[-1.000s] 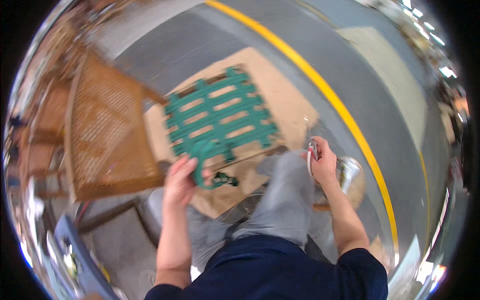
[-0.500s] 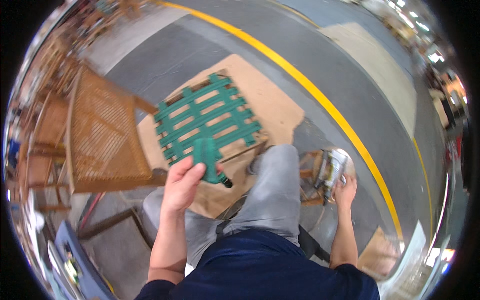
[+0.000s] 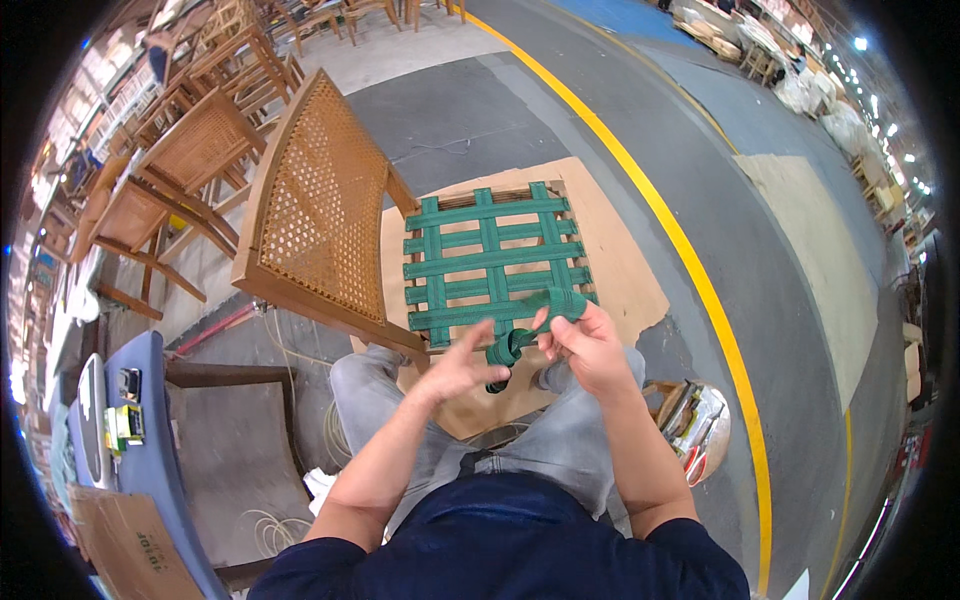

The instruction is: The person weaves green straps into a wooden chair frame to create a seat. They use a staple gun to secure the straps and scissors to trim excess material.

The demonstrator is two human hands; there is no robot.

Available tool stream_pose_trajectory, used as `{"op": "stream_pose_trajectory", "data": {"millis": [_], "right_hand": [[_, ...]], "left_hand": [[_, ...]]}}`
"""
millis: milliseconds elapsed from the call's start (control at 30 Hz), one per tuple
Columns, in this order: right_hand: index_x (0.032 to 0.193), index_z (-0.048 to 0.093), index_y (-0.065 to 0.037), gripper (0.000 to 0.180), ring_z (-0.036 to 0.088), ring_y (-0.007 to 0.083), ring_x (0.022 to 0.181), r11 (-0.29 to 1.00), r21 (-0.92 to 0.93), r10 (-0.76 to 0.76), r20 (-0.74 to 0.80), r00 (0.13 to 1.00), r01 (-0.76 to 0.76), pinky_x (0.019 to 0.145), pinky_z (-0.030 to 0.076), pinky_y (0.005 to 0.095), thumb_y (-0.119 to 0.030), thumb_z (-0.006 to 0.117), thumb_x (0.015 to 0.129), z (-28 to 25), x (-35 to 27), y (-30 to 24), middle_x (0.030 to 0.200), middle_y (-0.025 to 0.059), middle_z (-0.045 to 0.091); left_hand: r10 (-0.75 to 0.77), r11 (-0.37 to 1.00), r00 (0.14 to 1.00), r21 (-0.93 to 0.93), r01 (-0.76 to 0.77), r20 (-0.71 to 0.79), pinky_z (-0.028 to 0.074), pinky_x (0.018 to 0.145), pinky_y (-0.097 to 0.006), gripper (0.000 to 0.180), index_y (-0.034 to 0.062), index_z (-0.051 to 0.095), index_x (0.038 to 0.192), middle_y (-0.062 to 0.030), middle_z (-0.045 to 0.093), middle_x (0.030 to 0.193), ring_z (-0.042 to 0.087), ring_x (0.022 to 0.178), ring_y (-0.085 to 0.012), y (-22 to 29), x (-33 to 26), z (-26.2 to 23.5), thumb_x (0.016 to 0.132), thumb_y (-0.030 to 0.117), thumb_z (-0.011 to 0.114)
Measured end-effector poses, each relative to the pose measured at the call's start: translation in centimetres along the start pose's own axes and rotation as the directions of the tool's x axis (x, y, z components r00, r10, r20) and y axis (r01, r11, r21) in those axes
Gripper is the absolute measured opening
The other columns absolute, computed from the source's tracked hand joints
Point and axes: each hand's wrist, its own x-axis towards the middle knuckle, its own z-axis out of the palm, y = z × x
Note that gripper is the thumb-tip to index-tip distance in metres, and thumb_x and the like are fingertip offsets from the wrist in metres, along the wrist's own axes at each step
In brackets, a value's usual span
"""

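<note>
A wooden chair with a woven cane back [image 3: 318, 190] lies in front of me, its seat frame laced with green webbing straps [image 3: 495, 262]. Over the near edge of that seat, my right hand [image 3: 592, 350] pinches a loose length of green webbing [image 3: 553, 305] between thumb and fingers. Its rolled part [image 3: 507, 345] dangles between my two hands. My left hand [image 3: 460, 368] is beside the roll with its fingers spread; whether a fingertip touches the webbing is hard to see. A metallic staple gun [image 3: 690, 415] rests at my right, on a small stand beside my knee.
Brown cardboard [image 3: 630, 285] lies beneath the chair seat. Several wooden chairs [image 3: 195, 150] crowd the far left. At near left are a blue padded panel [image 3: 155, 420] with small boxes on it and a dark frame [image 3: 235, 375]. A yellow floor line [image 3: 690, 260] curves along the right.
The webbing has passed from my left hand to my right. My right hand has left the staple gun and come to the middle. My left hand has opened. The view has shifted.
</note>
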Motion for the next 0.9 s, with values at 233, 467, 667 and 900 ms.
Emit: {"op": "stream_pose_trajectory", "data": {"millis": [233, 467, 667, 900], "right_hand": [[0.128, 0.064, -0.006, 0.026, 0.067, 0.0245, 0.095, 0.887, 0.440, -0.084, -0.145, 0.986, 0.140, 0.087, 0.053, 0.0397, -0.022, 0.052, 0.111, -4.0, -1.7, 0.6, 0.116, 0.0093, 0.070], [0.121, 0.065, -0.006, 0.052, 0.066, 0.0250, 0.100, 0.800, 0.555, 0.440, -0.285, 0.851, -0.228, 0.088, 0.053, 0.0427, -0.052, 0.042, 0.112, -8.8, -5.5, 7.6, 0.117, 0.0091, 0.070], [0.121, 0.067, -0.005, 0.051, 0.068, 0.0239, 0.100, 0.624, 0.481, 0.587, 0.230, 0.776, -0.616, 0.091, 0.055, 0.0422, -0.051, 0.047, 0.112, 3.0, -2.6, 9.1, 0.111, 0.0088, 0.071], [0.113, 0.065, -0.003, 0.020, 0.067, 0.0209, 0.095, 0.802, 0.488, 0.439, -0.089, 0.894, -0.345, 0.090, 0.055, 0.0380, -0.023, 0.063, 0.108, 1.4, 2.2, 6.7, 0.102, 0.0063, 0.070]], "left_hand": [[0.024, 0.663, 0.972, -0.731, 0.158, 0.232, 0.048, 0.111, -0.044, 0.039, 0.0038, 0.058, 0.144, -0.0051, 0.075, 0.103, 0.070, 0.107, -0.0212, -3.0, -2.3, 1.2, 0.108, 0.018, 0.061], [0.098, 0.408, 0.993, -0.913, 0.021, 0.067, 0.063, 0.086, -0.047, 0.038, 0.0060, 0.055, 0.145, -0.0033, 0.071, 0.087, 0.073, 0.078, -0.0217, 3.2, -4.4, -1.6, 0.109, 0.013, 0.057], [-0.162, 0.846, 0.985, -0.504, 0.172, 0.063, 0.060, 0.065, -0.031, 0.019, 0.0023, 0.065, 0.122, -0.0044, 0.072, 0.093, 0.070, 0.076, -0.0136, 1.7, -6.2, 0.3, 0.109, 0.014, 0.058], [-0.231, 0.921, 0.947, -0.263, 0.286, 0.222, 0.057, 0.079, -0.031, 0.019, 0.0005, 0.065, 0.120, -0.0036, 0.074, 0.095, 0.069, 0.086, -0.0122, -2.6, -8.3, 2.3, 0.109, 0.015, 0.060]]}}
